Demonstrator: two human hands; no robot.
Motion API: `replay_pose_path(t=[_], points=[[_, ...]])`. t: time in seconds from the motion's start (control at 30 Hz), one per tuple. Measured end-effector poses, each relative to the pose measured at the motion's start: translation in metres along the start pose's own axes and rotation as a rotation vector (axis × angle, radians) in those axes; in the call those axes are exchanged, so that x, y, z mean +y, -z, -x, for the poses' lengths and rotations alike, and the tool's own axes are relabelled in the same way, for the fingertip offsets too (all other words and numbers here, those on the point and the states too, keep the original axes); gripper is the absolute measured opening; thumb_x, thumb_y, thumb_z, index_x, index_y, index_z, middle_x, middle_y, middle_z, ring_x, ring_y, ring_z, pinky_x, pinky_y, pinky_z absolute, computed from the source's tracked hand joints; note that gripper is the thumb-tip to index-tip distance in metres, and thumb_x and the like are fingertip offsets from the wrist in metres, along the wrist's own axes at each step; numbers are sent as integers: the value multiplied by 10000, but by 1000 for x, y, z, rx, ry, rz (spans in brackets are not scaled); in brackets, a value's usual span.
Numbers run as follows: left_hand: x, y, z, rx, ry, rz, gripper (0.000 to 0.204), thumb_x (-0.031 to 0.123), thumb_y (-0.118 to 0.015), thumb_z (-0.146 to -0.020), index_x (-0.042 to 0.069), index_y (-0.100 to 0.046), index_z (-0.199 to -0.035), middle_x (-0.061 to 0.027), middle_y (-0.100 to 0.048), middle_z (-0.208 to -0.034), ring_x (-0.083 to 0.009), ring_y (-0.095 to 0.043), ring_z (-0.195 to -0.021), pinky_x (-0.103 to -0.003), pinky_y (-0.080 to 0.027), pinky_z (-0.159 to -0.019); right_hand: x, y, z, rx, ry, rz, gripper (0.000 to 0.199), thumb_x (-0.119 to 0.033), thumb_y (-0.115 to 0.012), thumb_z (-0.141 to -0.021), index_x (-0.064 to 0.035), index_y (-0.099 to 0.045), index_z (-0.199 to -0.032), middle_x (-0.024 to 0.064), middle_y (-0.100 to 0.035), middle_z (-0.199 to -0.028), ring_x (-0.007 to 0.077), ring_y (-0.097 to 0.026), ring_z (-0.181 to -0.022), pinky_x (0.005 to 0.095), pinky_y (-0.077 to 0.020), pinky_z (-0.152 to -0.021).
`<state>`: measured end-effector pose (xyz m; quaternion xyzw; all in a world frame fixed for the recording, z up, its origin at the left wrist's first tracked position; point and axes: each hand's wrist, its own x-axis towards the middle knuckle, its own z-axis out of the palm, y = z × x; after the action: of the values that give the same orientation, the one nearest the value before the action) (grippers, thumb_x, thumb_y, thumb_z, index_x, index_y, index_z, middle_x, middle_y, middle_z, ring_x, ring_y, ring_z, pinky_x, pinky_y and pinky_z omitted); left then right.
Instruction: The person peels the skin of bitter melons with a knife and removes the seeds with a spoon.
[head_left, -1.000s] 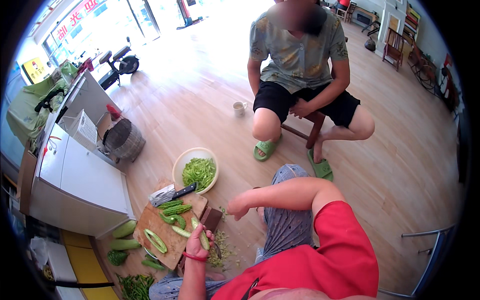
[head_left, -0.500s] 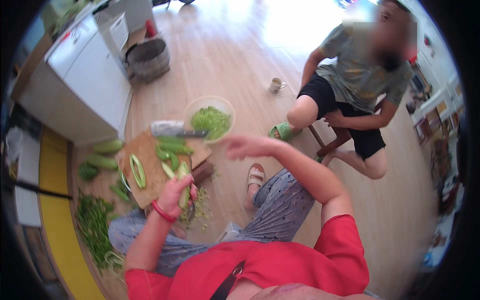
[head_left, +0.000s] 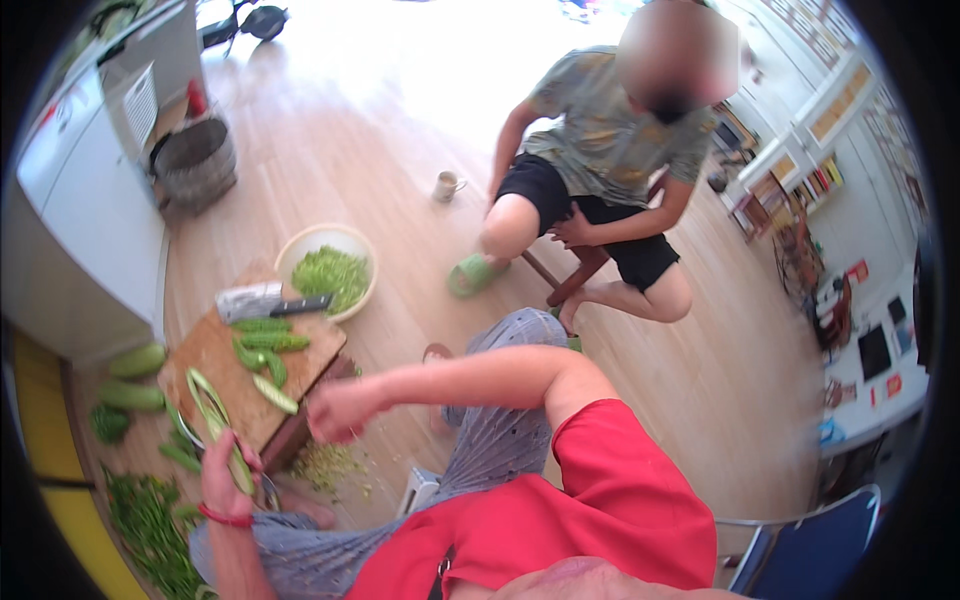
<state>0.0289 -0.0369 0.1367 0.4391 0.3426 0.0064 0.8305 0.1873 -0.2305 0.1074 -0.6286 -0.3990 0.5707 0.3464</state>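
Two hands work low over a wooden cutting board (head_left: 225,375) on the pale plank floor (head_left: 400,150). Left hand (head_left: 222,475) fingers close round a halved green gourd (head_left: 240,470); the right hand (head_left: 340,408) looks loosely curled, seemingly empty. Beyond lie a cleaver (head_left: 270,303), a bowl of chopped greens (head_left: 330,270), white cabinets (head_left: 80,200), and a seated person (head_left: 600,170).

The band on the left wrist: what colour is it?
Red; the band shows just below the left hand in the head view.
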Motion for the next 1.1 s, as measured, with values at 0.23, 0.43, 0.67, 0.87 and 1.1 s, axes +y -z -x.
replay_pose_path(t=[0.23, 0.43, 0.67, 0.87, 1.1], points=[[-14, -25, 2, -258, 58, -111, 173, 255, -538, -832, 106, -454, -809, -64, -517, -568, -170, -514, -481, -251, -379, -371, 84, -27, 5, -198, 191, 666, 212, -217, -577, -743, -10, -609, -773, 94, -605, -642, 193, -598, -564, 335, -475, -537], [-37, -53, -10, -343, 202, -150, 177, 250, -543, -828, 86, -476, -827, -74, -521, -575, -193, -522, -508, -269, -391, -392, 109, -21, 12, 1, 171, 596, 222, -202, -569, -716, 9, -610, -769, 114, -599, -645, 209, -587, -576, 344, -471, -553], [-58, -65, -23, -373, 286, -129, 194, 302, -516, -832, 111, -498, -811, -66, -510, -595, -221, -509, -565, -297, -380, -428, 87, -23, 30, -2, 160, 697, 250, -209, -568, -674, 26, -613, -749, 201, -591, -702, 335, -575, -700, 425, -446, -669], [-79, -71, -37, -303, 327, -49, 178, 276, -533, -832, 102, -496, -826, -79, -510, -600, -215, -498, -537, -293, -381, -435, 70, -23, 41, 44, 171, 734, 266, -220, -563, -682, 25, -587, -783, 205, -580, -718, 362, -560, -709, 435, -443, -657], [-103, -62, -51, -277, 395, -64, 180, 290, -540, -824, 119, -490, -801, -68, -514, -601, -217, -502, -528, -301, -380, -438, 82, -26, 38, 47, 140, 764, 254, -194, -555, -674, 39, -577, -772, 222, -577, -729, 379, -560, -723, 445, -447, -659]])
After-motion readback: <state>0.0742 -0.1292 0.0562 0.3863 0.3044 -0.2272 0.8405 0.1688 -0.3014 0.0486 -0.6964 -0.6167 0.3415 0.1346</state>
